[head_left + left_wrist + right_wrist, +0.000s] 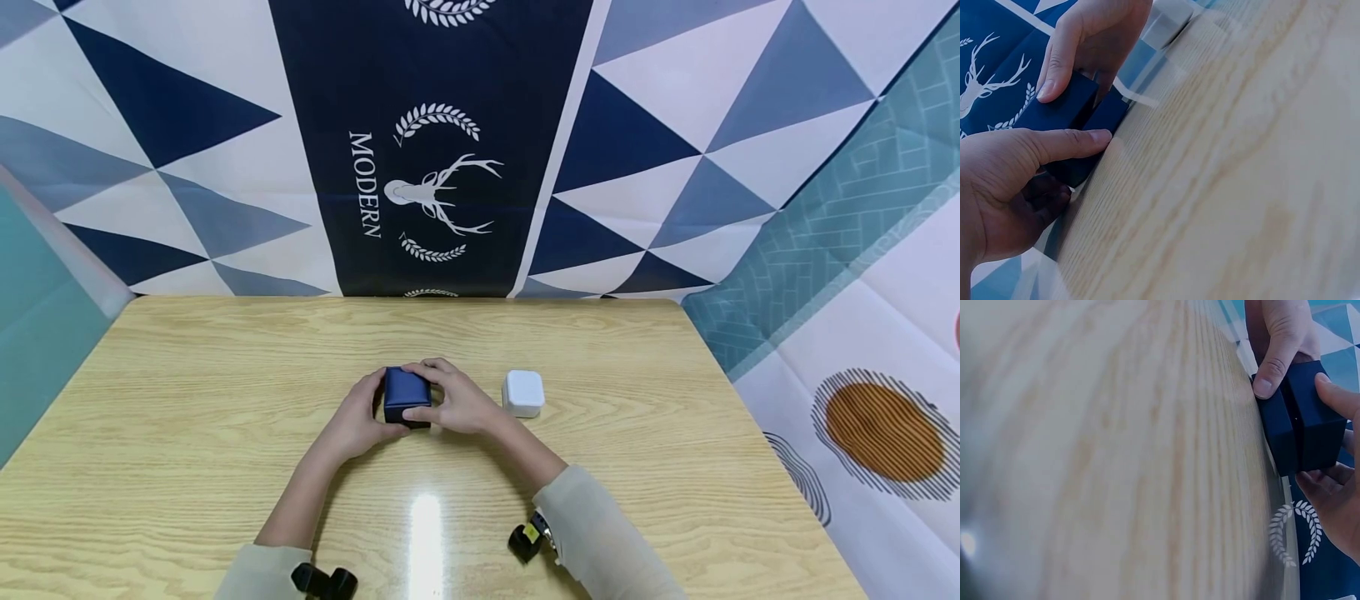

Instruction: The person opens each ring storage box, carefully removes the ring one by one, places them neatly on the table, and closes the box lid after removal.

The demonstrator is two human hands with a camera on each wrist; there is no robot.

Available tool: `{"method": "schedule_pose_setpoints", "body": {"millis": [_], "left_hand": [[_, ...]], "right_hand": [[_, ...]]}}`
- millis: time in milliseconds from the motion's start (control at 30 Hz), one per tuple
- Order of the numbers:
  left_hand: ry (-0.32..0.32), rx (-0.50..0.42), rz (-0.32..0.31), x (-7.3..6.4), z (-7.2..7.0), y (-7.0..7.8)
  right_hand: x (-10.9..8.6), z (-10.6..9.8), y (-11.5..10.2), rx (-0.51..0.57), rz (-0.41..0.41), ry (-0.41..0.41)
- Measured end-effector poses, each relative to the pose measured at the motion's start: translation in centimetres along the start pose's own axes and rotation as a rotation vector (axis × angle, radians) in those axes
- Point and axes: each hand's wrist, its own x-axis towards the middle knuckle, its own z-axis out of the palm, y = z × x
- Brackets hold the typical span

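Observation:
Between both hands sits a small dark blue hinged box (407,390), like a ring box, on the wooden table. A narrow gap shows between its lid (1320,419) and its base (1280,434) in the right wrist view. My left hand (363,422) grips the base from the left, thumb along its front. From the right, my right hand (463,402) pinches the lid with its thumb on the near face and fingers at the far side. What lies inside the box is hidden.
A white rounded cube-shaped box (523,393) stands on the table (637,467) just right of my right hand. Behind the table's far edge hangs a patterned cloth (465,75) with a deer print.

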Motion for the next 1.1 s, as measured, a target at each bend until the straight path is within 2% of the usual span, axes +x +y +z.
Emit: {"method": "schedule_pose_setpoints", "body": {"millis": [600, 867, 1100], "left_hand": [[0.006, 0.009, -0.021, -0.09, 0.09, -0.02], [0.012, 0.009, 0.002, -0.04, 0.05, -0.02], [0.014, 0.013, -0.002, 0.02, 0.13, -0.11]], "right_hand": [[0.23, 0.08, 0.34, 0.027, -0.033, 0.027], [0.26, -0.05, 0.36, 0.025, -0.036, 0.028], [0.3, 0.0, 0.36, 0.034, -0.028, 0.031]]}}
